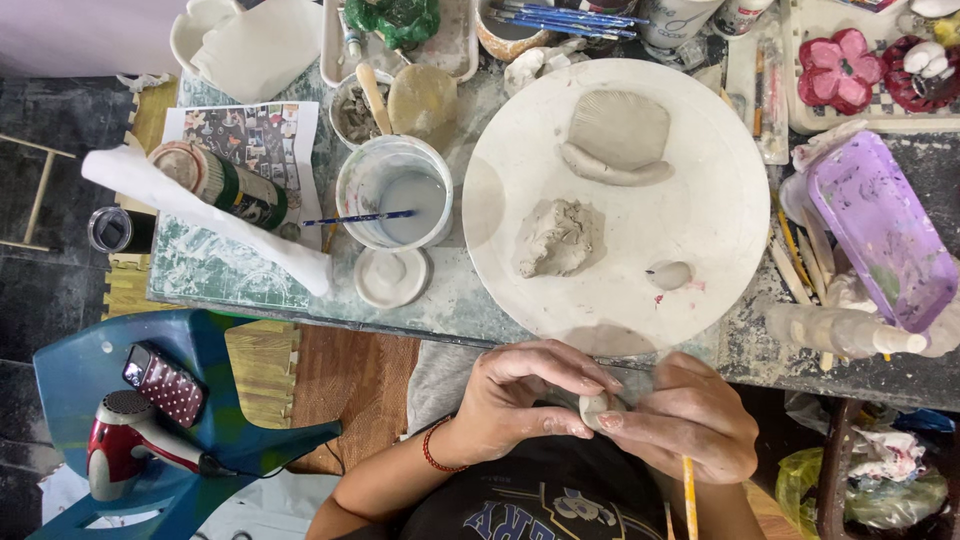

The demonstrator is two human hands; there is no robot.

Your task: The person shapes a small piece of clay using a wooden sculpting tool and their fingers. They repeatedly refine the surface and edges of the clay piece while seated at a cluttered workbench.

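Note:
Both my hands meet below the table's front edge, pinching a small pale lump of clay between the fingertips. My left hand wears a red bead bracelet and curls over the lump from the left. My right hand presses it from the right and also holds a thin wooden stick that points down. Above them a round white board carries a rough grey clay lump, a flattened shell-shaped clay piece and a small clay ball.
A white cup of cloudy water with a blue brush stands left of the board, a lid below it. A purple tray and spray bottle lie at right. A blue stool holds a red hair dryer and phone.

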